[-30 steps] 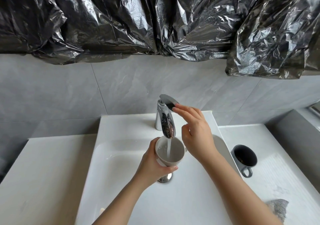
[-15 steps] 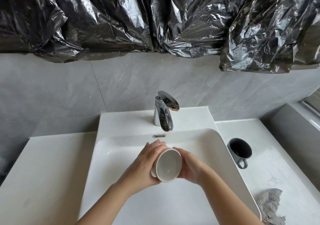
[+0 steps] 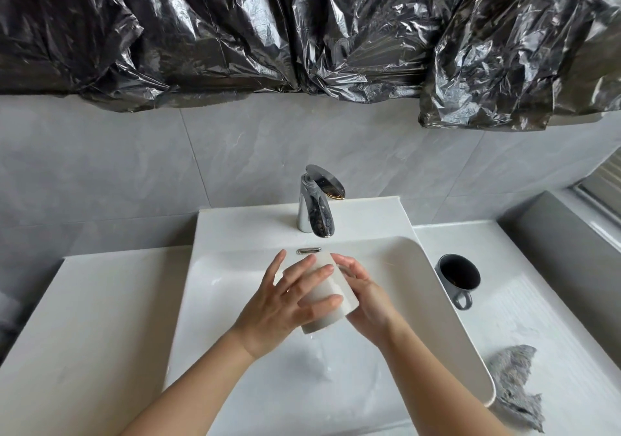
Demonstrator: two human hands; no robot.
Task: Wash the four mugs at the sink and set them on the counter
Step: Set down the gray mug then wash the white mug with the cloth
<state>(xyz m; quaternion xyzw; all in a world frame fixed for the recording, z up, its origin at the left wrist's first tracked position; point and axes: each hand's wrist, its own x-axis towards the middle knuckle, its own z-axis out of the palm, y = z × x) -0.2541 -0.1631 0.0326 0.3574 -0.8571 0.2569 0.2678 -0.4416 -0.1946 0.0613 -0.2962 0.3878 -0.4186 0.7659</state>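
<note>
Over the white sink basin (image 3: 447, 318) I hold a white mug (image 3: 331, 296) tipped mouth-down toward me, and water spills from its rim into the basin. My left hand (image 3: 285, 304) wraps its left side with fingers spread across the wall. My right hand (image 3: 366, 297) grips its right side. A dark grey mug (image 3: 457, 278) with a handle stands upright on the counter just right of the sink. The chrome faucet (image 3: 316, 207) stands behind the basin with no water running. Other mugs are out of sight.
A crumpled grey cloth (image 3: 514, 385) lies on the right counter (image 3: 554, 334) near the front. The left counter (image 3: 90, 334) is a flat white surface. Black plastic sheeting (image 3: 302, 32) hangs on the grey tiled wall above. A grey ledge (image 3: 571, 240) rises at far right.
My right hand left the faucet lever and the water stopped. Both hands brought the white mug down over the basin and tipped it over, pouring out its water.
</note>
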